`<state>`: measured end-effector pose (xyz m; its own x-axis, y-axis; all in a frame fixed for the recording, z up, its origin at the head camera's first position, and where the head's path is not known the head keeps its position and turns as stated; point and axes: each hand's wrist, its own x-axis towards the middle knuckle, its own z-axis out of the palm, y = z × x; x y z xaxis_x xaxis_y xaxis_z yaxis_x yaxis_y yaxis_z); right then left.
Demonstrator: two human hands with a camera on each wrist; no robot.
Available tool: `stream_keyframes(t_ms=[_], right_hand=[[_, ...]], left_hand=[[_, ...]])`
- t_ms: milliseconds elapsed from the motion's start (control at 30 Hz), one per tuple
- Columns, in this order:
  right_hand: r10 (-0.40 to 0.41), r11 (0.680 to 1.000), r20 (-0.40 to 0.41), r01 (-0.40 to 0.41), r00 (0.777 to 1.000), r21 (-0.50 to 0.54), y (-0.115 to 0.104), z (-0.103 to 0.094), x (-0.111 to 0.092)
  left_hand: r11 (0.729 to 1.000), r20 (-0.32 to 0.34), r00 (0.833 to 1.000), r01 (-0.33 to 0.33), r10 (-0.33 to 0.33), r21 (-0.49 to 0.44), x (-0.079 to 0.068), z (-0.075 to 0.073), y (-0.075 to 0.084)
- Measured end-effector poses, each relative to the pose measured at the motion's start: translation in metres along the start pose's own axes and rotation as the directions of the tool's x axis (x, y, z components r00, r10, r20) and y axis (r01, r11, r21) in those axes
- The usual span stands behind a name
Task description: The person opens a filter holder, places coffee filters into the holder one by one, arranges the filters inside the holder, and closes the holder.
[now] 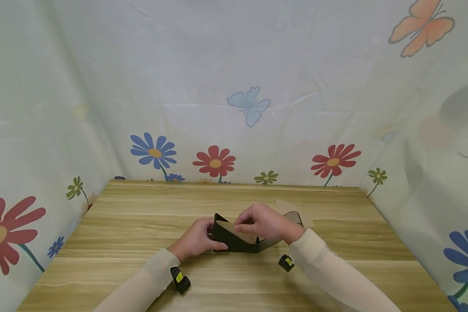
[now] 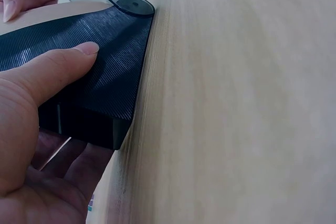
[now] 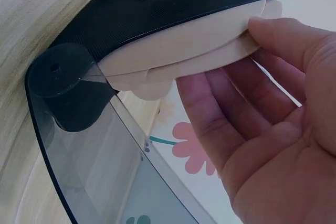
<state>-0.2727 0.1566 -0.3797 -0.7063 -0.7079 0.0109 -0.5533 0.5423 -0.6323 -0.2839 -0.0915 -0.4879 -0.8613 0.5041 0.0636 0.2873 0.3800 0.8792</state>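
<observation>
A black box with ribbed sides (image 1: 235, 242) stands low on the table, its clear hinged lid (image 3: 110, 166) swung open to the right. My left hand (image 1: 196, 237) grips the box at its left end, the thumb (image 2: 68, 66) lying on the ribbed side and the fingers underneath and behind. Tan paper coffee filters (image 3: 178, 51) stick out of the box's open side in layers. With thumb and fingertips, my right hand (image 1: 267, 220) pinches the filters' edge, its wrist passing over the lid in the head view.
Another tan paper piece (image 1: 307, 221) lies on the wooden table (image 1: 160, 199) behind the lid, partly hidden by it. Black wrist straps with yellow marks (image 1: 180, 279) hang at both sleeves. A flower-printed curtain (image 1: 203, 86) encloses the table's back and sides.
</observation>
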Motion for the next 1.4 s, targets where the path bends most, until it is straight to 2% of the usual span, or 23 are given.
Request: stream_keyframes(t_ms=[367,633,1033,1400], right_hand=[[-0.004,1.0,0.068,0.003,0.998,0.019,0.007,0.005,0.001],[-0.001,1.0,0.043,0.001,0.999,0.009,0.003,0.01,0.001],[-0.031,0.996,-0.005,0.031,0.999,-0.084,0.001,0.012,-0.002],[-0.024,0.998,-0.005,0.023,1.0,-0.053,0.002,0.013,-0.003]], left_hand=[[1.0,0.006,1.0,0.004,-0.004,-0.012,0.0,0.0,0.001],[1.0,0.002,1.0,0.015,-0.015,-0.02,0.0,0.0,0.003],[1.0,0.002,1.0,0.007,-0.007,-0.007,0.0,0.0,0.002],[1.0,-0.002,1.0,0.014,-0.014,-0.008,0.0,0.0,0.001]])
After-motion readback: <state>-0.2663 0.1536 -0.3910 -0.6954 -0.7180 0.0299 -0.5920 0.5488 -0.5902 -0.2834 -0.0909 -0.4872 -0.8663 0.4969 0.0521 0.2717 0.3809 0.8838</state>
